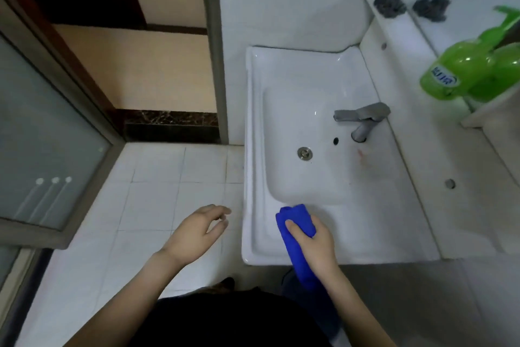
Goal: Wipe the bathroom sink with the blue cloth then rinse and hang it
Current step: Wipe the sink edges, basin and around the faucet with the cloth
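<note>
The white bathroom sink (349, 234) fills the middle right, with a metal drain (304, 153) in its basin and a grey faucet (361, 118) on its right side. My right hand (312, 242) grips the bunched blue cloth (295, 220) on the sink's near rim; the cloth's tail hangs down past the front edge. My left hand (197, 230) hovers over the floor to the left of the sink, fingers loosely spread and holding nothing. A faint reddish stain (360, 154) marks the basin's slope just below the faucet.
A green spray bottle (467, 70) stands on the ledge at the right. Two dark scrubbers (389, 4) lie at the far end of the ledge by the mirror. A glass door (42, 135) and white tiled floor (157, 200) are on the left.
</note>
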Tool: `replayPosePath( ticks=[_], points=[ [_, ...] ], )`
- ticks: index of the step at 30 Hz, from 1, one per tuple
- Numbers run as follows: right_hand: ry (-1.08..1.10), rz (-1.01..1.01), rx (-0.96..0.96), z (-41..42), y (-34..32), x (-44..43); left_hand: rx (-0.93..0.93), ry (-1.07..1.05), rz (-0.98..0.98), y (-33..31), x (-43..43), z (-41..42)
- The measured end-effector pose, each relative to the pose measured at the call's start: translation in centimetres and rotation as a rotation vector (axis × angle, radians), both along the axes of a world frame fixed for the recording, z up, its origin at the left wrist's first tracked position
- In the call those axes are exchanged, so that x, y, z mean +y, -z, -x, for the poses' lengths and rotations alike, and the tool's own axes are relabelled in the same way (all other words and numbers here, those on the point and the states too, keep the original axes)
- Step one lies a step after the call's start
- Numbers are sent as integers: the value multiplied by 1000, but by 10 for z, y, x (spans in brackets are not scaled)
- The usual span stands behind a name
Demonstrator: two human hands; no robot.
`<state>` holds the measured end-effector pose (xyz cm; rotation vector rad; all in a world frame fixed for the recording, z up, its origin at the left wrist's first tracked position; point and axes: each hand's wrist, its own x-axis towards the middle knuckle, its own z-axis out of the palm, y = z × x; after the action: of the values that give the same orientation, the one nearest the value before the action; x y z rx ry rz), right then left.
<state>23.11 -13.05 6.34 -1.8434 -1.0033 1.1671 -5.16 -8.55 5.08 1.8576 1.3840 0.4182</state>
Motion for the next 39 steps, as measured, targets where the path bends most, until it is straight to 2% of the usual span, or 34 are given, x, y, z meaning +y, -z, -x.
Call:
replayPosePath(
  ticks=[3,8,11,17,21,24,28,35,39],
  points=[
    [64,-51,62,11,-12,-9,-37,-153,-14,-1,-26,33],
    [-15,81,53,46,4,-21,-29,-464,253,34,-96,86],
    [-105,101,37,82,11,-18,-45,-656,327,43,-142,115],
    [-403,46,-6,189,6,13,-58,-1013,238,22,-191,194],
    [-494,25,-42,271,9,28,-45,-1159,211,17,-210,255],
    [-528,55,-99,326,16,35,-83,-1189,284,25,-219,302],
    [-451,89,-91,385,17,55,-123,-1147,319,24,-196,366],
    [-288,63,-71,445,-14,124,-159,-976,202,-3,-79,458],
    [-235,71,-55,463,-14,174,-151,-951,194,3,-20,484]
  ],
)
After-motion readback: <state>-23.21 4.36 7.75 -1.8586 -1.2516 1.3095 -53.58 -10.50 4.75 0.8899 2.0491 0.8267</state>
